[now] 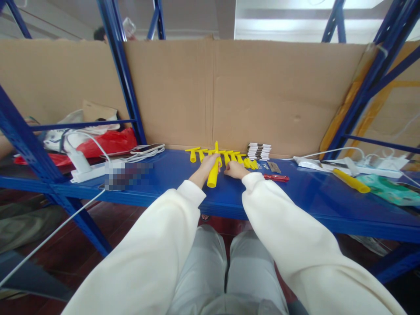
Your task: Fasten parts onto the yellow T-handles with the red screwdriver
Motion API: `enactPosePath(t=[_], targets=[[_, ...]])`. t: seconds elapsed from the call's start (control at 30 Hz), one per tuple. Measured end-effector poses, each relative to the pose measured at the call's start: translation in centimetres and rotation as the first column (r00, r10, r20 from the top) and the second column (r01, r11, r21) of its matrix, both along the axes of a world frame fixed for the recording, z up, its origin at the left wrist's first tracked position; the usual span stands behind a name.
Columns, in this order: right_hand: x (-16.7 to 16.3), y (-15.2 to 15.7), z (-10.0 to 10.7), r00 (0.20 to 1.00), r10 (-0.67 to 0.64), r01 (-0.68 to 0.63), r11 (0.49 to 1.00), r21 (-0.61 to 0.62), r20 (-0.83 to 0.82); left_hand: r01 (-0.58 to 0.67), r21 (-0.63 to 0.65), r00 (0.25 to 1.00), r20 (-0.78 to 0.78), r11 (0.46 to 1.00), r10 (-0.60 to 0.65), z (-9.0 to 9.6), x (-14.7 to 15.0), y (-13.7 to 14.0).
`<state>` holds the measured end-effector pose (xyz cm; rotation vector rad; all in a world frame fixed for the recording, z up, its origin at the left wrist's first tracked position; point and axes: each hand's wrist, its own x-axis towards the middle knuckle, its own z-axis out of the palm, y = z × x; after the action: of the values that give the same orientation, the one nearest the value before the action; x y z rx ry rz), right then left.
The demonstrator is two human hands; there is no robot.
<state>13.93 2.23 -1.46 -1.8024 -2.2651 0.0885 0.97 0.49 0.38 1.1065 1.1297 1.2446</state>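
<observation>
Here, left hand (pixel 209 164) snug round yellow piece (pixel 212 178), right hand (pixel 235 169) grip unclear, green packet (pixel 390 189) contents hidden.

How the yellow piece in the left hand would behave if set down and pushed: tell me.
The yellow piece is probably stiff, since it juts straight out beyond the left hand. Its rounded near end suggests it could roll if nudged. It is likely fairly light, as one hand holds it up.

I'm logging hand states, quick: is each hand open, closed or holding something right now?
Left hand: closed, holding a yellow tool.
Right hand: curled closed; whether it holds anything can't be told.
</observation>
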Motion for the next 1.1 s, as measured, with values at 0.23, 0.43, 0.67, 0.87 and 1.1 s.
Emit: enactPosePath(t=[0.23,0.43,0.67,0.87,1.1], targets=[[0.5,-0.8,0.9,0.999,0.015,-0.017,0.999,-0.05,-0.036,0.002,0.001,1.0,0.003,1.0,-0.002,-0.1,0.0,0.0],[0.4,-1.6,1.3,1.0,0.015,-0.015,0.997,-0.073,0.01,-0.007,0.0,1.0,-0.004,1.0,0.007,-0.1,0.0,-0.1],[0.2,-1.6,1.0,0.998,0.036,-0.033,0.998,-0.057,0.053,-0.001,0.0,1.0,-0.017,1.0,0.001,0.0,0.0,-0.3],[0.3,-1.1,0.5,0.998,0.062,-0.062,0.998,0.012,-0.013,-0.006,-0.003,1.0,-0.012,1.0,0.006,0.1,0.0,-0.4],[0.7,-0.1,0.2,0.98,0.098,-0.07,0.984,0.161,-0.173,-0.017,-0.012,1.0,-0.014,1.0,0.017,0.0,0.0,-0.2]])
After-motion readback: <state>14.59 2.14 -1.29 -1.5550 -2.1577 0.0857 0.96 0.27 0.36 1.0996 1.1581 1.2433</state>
